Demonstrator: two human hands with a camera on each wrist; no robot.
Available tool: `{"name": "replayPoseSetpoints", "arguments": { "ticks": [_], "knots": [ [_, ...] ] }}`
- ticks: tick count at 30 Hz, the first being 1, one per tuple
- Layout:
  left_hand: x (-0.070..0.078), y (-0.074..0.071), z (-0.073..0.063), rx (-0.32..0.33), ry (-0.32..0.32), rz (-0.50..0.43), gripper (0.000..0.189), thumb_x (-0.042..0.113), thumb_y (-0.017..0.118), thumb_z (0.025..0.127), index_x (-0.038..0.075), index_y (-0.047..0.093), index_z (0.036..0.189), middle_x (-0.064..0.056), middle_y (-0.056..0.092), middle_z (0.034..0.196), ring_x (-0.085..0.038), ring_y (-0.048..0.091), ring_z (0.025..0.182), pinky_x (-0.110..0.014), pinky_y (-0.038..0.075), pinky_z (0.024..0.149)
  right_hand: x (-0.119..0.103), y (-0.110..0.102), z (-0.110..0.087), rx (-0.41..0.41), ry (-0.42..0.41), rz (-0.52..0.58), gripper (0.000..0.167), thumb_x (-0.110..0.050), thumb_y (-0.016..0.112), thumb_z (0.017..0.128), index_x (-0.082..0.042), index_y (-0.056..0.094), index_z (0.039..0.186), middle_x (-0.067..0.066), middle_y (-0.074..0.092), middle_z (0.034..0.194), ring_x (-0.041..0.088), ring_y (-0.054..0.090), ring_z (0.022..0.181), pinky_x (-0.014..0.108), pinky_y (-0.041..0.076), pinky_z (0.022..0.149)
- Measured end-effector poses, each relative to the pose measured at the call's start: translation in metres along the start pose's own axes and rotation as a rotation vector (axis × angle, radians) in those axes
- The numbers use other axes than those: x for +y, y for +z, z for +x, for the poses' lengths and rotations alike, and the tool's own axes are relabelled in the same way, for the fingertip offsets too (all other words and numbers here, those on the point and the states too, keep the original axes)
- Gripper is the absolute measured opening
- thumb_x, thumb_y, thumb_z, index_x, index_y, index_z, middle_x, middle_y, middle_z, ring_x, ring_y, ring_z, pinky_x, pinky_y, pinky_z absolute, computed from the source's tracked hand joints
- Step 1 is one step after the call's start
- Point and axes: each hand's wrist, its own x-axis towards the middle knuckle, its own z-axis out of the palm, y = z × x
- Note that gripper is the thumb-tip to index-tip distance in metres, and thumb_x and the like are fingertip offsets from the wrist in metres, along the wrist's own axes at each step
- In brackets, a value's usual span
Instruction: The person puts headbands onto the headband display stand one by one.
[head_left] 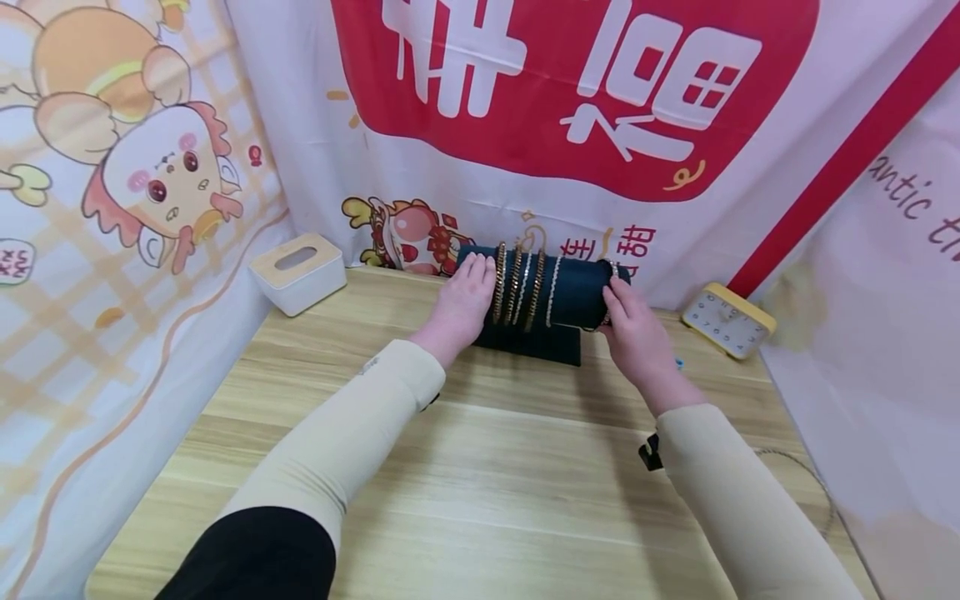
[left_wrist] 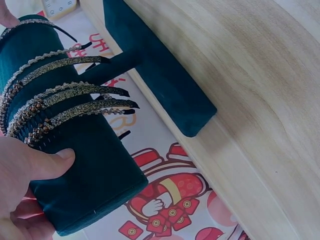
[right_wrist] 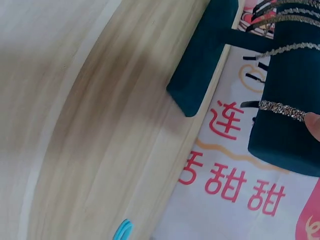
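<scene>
A dark green headband display stand (head_left: 581, 292) stands at the back of the table, its padded bar above a flat base (left_wrist: 165, 85). Several beaded headbands (left_wrist: 75, 94) with black tips sit around the bar, most toward its left half. My left hand (head_left: 463, 300) grips the bar's left end, thumb across the front face beside the headbands. At the right end, my right hand (head_left: 637, 337) holds a wider glittery headband (right_wrist: 282, 109) against the bar, a fingertip pressed on its beads. Most of the right hand lies outside the right wrist view.
A white tissue box (head_left: 300, 279) with a wooden lid stands at the back left. A yellow-framed clock (head_left: 729, 321) sits at the back right. Nearby lies a small blue loop (right_wrist: 122, 230). A thin curved band (head_left: 813, 475) lies by the right edge. Printed cloth (head_left: 300, 108) hangs behind the table.
</scene>
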Motion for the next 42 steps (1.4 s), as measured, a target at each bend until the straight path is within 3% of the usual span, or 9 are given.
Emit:
{"name": "replayPoseSetpoints", "arguments": {
  "ticks": [10,20,25,30,36,42],
  "knots": [
    [0.002,0.001,0.002,-0.017,0.005,-0.006,0.049,-0.002,0.049,0.099,-0.006,0.037,0.146,-0.025,0.041,0.146,-0.037,0.035,0.139,-0.04,0.03,0.113,-0.024,0.001,0.017,-0.111,0.006,-0.003,0.064,0.001,0.075,0.084,0.009,0.047,0.141,0.024,0.039,0.15,0.036,0.036,0.139,0.047,0.032,0.112],
    [0.007,-0.001,0.003,-0.023,0.024,-0.013,0.05,-0.001,0.048,0.099,-0.006,0.037,0.147,-0.025,0.041,0.146,-0.037,0.033,0.139,-0.038,0.028,0.114,-0.037,0.01,0.023,-0.154,0.028,-0.01,0.064,0.001,0.072,0.087,0.008,0.043,0.144,0.022,0.033,0.154,0.033,0.029,0.143,0.04,0.025,0.116],
    [0.011,0.0,0.004,-0.025,0.029,-0.009,0.05,-0.001,0.05,0.099,-0.006,0.037,0.147,-0.025,0.04,0.147,-0.037,0.033,0.139,-0.038,0.029,0.114,-0.034,0.008,0.019,-0.146,0.039,0.005,0.074,0.0,0.075,0.085,-0.002,0.04,0.15,0.021,0.031,0.155,0.035,0.025,0.144,0.043,0.02,0.117],
    [0.013,0.003,0.005,-0.041,0.032,-0.003,0.055,0.0,0.054,0.096,-0.007,0.035,0.147,-0.025,0.039,0.147,-0.037,0.033,0.139,-0.039,0.028,0.114,-0.024,-0.011,0.012,-0.036,0.019,0.071,0.075,0.003,0.078,0.081,-0.011,0.046,0.148,0.021,0.034,0.154,0.043,0.029,0.14,0.052,0.022,0.115],
    [0.008,0.003,0.003,-0.056,0.025,0.014,0.057,-0.001,0.055,0.095,-0.006,0.034,0.147,-0.025,0.039,0.147,-0.037,0.032,0.14,-0.039,0.026,0.115,0.007,-0.035,-0.018,0.055,0.118,0.08,0.053,0.008,0.071,0.085,-0.005,0.058,0.134,0.023,0.043,0.144,0.044,0.041,0.13,0.055,0.032,0.109],
    [0.002,0.002,0.0,-0.05,0.021,-0.007,0.06,0.0,0.059,0.093,-0.007,0.034,0.147,-0.026,0.039,0.146,-0.038,0.032,0.139,-0.04,0.028,0.114,0.07,-0.044,-0.089,0.016,0.263,0.021,0.034,0.012,0.068,0.082,0.004,0.062,0.114,0.028,0.053,0.12,0.049,0.047,0.111,0.061,0.038,0.094]
  ]
}}
